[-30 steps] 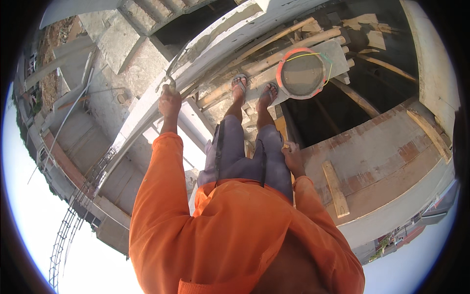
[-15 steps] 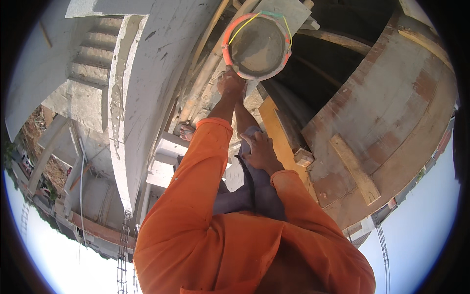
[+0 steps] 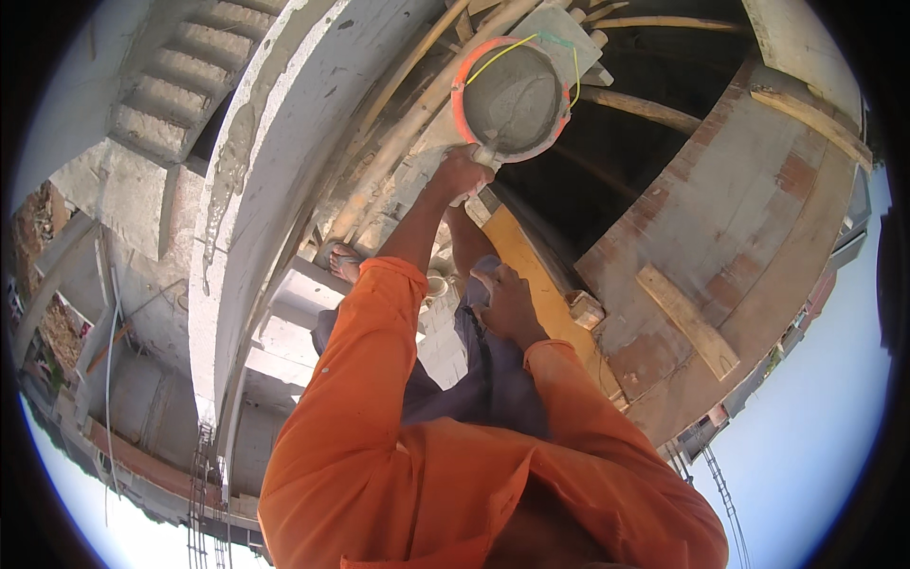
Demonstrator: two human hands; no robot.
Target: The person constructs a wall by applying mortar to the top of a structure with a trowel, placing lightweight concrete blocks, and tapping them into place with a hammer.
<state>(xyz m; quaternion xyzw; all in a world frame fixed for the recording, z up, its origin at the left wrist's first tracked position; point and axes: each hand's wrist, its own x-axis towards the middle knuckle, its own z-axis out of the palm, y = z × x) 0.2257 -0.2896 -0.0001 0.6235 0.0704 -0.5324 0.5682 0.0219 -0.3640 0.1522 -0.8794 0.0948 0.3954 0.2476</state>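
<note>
A round bucket [image 3: 461, 106] with an orange, mortar-smeared rim and a thin yellow bail holds wet grey mortar [image 3: 512, 100]. It stands at the top centre by a grey board. My left hand [image 3: 462, 176] is closed just below the near rim, around a pale, mortar-caked handle [image 3: 485, 157] pointing at the bucket. What tool it belongs to does not show clearly. Lower down, my right hand [image 3: 507, 302] lies on my bent knee with its fingers apart and nothing in them.
On the left runs a pale wall [image 3: 284, 142], wet mortar along its top, with concrete steps [image 3: 204, 62] beyond. To the right, a dark opening [image 3: 607, 166] lies before a curved brick-and-mortar surface [image 3: 711, 218] bearing a loose wooden block [image 3: 687, 321]. My foot [image 3: 344, 262] is by wooden poles.
My left hand has shifted slightly down and right, and the pale handle now shows in it. The view has turned a little; my right hand stays on the knee.
</note>
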